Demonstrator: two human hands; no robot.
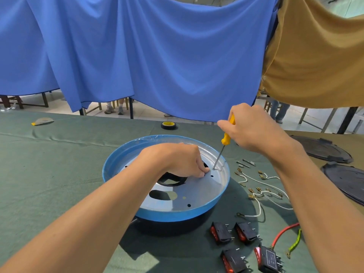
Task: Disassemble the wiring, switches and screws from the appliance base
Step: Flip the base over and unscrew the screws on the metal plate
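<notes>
Head view. The appliance base (167, 215), a blue-rimmed dish with a bare metal plate inside, sits at the middle of the green-covered table (59, 174), directly in front of you.

Your right hand (254, 129) is closed round the yellow handle of the screwdriver (226, 137). The shaft slants down and to the left, and its tip sits on a screw (213, 168) at the far right of the plate, close under the rim.

Your left hand (177, 160) is curled, knuckles up. Its thumb and fingertips bear on the plate at the edge of a dark cut-out, just left of the screw, and it holds the base steady. I cannot tell whether it also pinches anything small.

To the right of the base lie loose white wires (262, 194) with brass terminals and a few small metal pieces (246, 163). Four rocker switches (221, 232) lie near right, with a red wire (283, 232) and a green wire (294, 242) beside them. Two black covers (323, 148) lie at the far right, and a tape roll (169, 125) lies beyond the base.

Assessment: wiring and switches are off the base, so the step in hand is screw removal, and the task looks well advanced.

Next move: keep the tip seated square in the screw head and press down while you turn. Brace the base so that it does not spin. The slant of the shaft risks a slip across the plate towards your left thumb, so bring it nearer upright. Once the screw is free, lift it out and set it with the small parts on the right.
</notes>
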